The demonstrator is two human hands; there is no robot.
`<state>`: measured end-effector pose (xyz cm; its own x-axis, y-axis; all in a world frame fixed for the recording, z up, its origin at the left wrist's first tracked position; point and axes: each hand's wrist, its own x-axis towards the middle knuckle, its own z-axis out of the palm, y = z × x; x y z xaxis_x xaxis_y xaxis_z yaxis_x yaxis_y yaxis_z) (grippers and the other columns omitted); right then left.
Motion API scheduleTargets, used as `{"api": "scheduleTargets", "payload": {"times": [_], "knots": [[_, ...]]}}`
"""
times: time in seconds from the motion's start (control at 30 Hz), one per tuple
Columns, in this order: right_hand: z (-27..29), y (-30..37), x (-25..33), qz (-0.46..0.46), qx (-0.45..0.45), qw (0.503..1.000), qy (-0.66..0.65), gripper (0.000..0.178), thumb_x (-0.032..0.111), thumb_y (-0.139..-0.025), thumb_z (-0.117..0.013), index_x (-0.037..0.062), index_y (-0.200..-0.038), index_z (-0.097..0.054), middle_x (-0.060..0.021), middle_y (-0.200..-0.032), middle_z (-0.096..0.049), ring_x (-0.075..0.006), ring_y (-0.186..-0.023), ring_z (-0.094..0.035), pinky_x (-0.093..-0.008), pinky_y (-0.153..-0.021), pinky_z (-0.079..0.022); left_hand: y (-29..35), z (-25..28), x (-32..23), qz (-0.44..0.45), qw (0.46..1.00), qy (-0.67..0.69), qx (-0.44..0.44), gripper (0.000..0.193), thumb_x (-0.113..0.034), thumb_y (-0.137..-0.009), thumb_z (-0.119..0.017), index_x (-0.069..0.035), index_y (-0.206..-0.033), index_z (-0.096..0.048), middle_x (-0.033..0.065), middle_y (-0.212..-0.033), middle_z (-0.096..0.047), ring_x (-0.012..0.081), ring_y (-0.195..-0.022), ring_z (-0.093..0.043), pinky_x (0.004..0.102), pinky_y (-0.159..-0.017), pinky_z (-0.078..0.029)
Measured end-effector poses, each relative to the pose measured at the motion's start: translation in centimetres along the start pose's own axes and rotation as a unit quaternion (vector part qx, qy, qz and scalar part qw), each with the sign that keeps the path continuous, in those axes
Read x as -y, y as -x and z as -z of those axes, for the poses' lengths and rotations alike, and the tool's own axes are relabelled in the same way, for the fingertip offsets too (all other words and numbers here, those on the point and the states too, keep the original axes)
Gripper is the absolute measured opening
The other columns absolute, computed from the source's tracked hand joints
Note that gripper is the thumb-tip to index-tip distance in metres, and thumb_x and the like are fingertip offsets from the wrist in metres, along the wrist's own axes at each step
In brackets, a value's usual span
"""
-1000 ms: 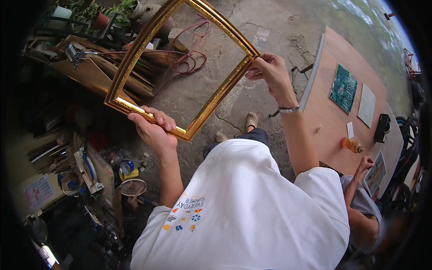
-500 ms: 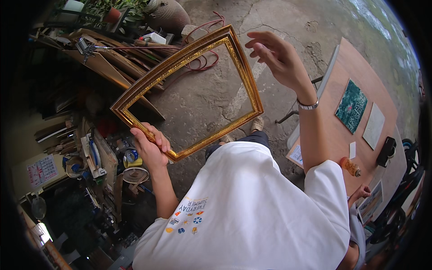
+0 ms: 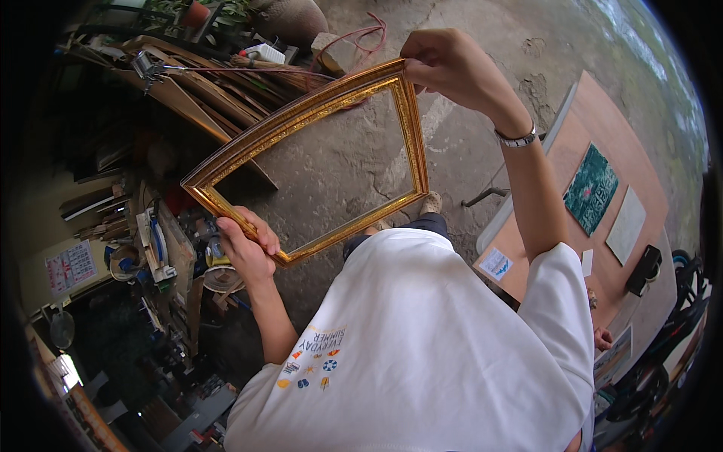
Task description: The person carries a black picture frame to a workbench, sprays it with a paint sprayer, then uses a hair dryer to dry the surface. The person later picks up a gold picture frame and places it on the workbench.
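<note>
A gold picture frame (image 3: pixel 294 119) with ornate moulding is held up in front of me, tilted, and the concrete floor shows through its opening. My left hand (image 3: pixel 251 245) grips its near left side, thumb on the outer edge and fingers over the moulding. At the far right corner, my right hand (image 3: pixel 452 71) pinches the frame between thumb and fingers. A metal watch band circles my right wrist.
To the right stands a wooden-topped table (image 3: pixel 520 248) with a green patterned panel (image 3: pixel 590 188), a pale slab (image 3: pixel 626 225) and a black object (image 3: pixel 645 271). Another person's hand (image 3: pixel 603 339) is at its near edge. Leaning boards (image 3: pixel 203 98) and a cluttered workbench (image 3: pixel 177 260) lie to the left.
My right hand has closed on the frame's far right corner, where it was apart before. The frame has tilted slightly. The other person's hand has shifted lower at the table.
</note>
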<state>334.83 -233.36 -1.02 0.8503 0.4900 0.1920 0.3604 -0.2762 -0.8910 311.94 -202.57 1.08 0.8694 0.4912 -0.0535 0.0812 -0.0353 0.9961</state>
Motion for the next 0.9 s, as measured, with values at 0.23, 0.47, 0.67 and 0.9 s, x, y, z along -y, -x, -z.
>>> {"api": "scheduleTargets", "payload": {"times": [0.23, 0.47, 0.67, 0.9], "knots": [[-0.4, 0.1, -0.9, -0.006, -0.041, 0.999, 0.013, 0.016, 0.011, -0.088, -0.064, -0.0022, -0.098, -0.067, -0.0051, -0.077, -0.067, -0.0078, -0.067, -0.061, -0.0238, -0.064, -0.051, -0.7, -0.8, -0.1, 0.004, 1.0, -0.001, -0.007, 0.058, -0.066, -0.097, -0.039, -0.01, -0.084, -0.044, 0.0003, -0.053, -0.038, 0.0093, -0.037, -0.034, 0.0229, -0.034, -0.031], [-3.2, 1.8, -1.7, -0.056, -0.052, 0.996, -0.051, 0.016, 0.004, -0.084, -0.065, -0.0025, -0.099, -0.066, -0.0042, -0.076, -0.066, -0.0085, -0.07, -0.06, -0.0254, -0.067, -0.05, -1.1, -0.7, 0.3, 0.002, 0.999, 0.0, -0.035, 0.058, -0.066, -0.097, -0.039, -0.01, -0.085, -0.044, -0.0001, -0.053, -0.038, 0.009, -0.037, -0.034, 0.0228, -0.034, -0.031], [-8.8, 8.4, -4.4, -0.129, 0.077, 0.988, -0.023, 0.016, -0.001, -0.079, -0.062, -0.0034, -0.095, -0.065, -0.0117, -0.072, -0.067, -0.0147, -0.061, -0.064, -0.0286, -0.064, -0.053, -2.2, 0.7, 0.1, 0.009, 0.995, 0.044, -0.091, 0.055, -0.064, -0.098, -0.038, -0.012, -0.084, -0.046, -0.001, -0.054, -0.038, 0.0084, -0.036, -0.035, 0.0223, -0.033, -0.031], [-8.4, 12.0, -8.0, -0.278, 0.023, 0.951, -0.136, 0.016, 0.009, -0.096, -0.05, -0.0016, -0.089, -0.059, -0.011, -0.067, -0.064, -0.0176, -0.06, -0.063, -0.0309, -0.059, -0.048, -4.4, 4.0, -1.7, -0.029, 0.99, 0.056, -0.128, 0.052, -0.061, -0.1, -0.038, -0.013, -0.084, -0.046, -0.0012, -0.053, -0.039, 0.0088, -0.035, -0.035, 0.023, -0.033, -0.032]]}}
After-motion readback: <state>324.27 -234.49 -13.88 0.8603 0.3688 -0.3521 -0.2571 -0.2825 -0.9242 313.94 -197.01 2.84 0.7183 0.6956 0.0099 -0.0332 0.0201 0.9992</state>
